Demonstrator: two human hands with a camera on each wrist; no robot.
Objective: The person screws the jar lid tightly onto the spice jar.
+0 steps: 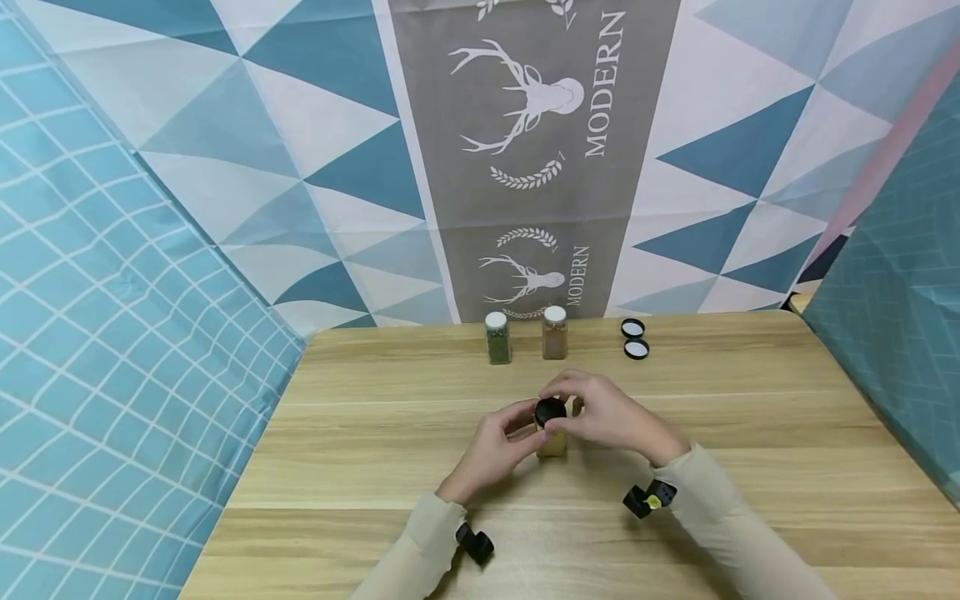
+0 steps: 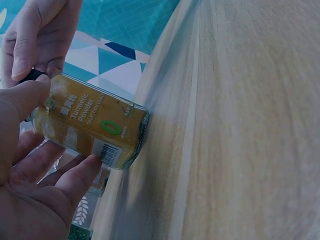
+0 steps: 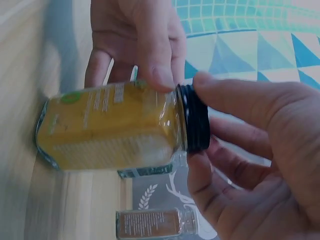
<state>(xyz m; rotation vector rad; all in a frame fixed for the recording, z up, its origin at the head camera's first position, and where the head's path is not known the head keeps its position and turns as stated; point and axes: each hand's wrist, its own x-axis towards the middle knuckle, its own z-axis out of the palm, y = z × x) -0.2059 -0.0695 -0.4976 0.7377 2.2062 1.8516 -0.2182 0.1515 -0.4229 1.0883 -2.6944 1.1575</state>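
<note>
1. Table (image 1: 360,467) was kinda streaky, wood-look.
2. Green jar (image 1: 498,345) and brown jar (image 1: 555,340) stood near the back edge.
3. Two black lids (image 1: 636,349) lay right of those.
4. Turmeric jar (image 1: 552,447) stood upright, closer in.

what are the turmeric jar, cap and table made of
Jar: probably clear, glossy glass, from its transparent edges and highlights; clear plastic is possible. Cap: glossy black plastic or metal; ridges catch light. Table: seemingly smooth wood or laminate, from its grain.
</note>
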